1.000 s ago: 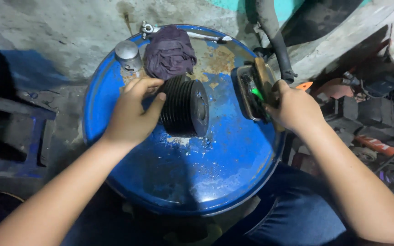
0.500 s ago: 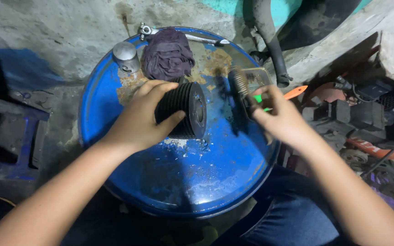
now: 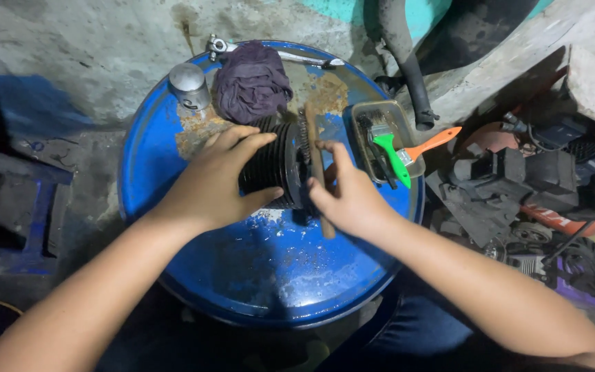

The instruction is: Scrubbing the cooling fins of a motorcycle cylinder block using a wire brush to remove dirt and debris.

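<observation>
Both hands are kept busy on the blue drum: the finned cylinder is gripped by the left hand, while a wire brush, held in the right hand, is laid against its grimy fins, brushing apparently unfinished.

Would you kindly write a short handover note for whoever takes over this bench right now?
Left hand: gripping the black finned cylinder, which lies on its side on the blue drum top.
Right hand: holding a wooden-handled brush against the cylinder's right end.
Nearby: metal tray with a green-handled brush and an orange-handled brush; purple rag, small metal cup and a wrench at the far edge.
Done: cylinder steadied, brush at the fins.
Left: the fins look dark and grimy; how much is brushed cannot be told.
</observation>
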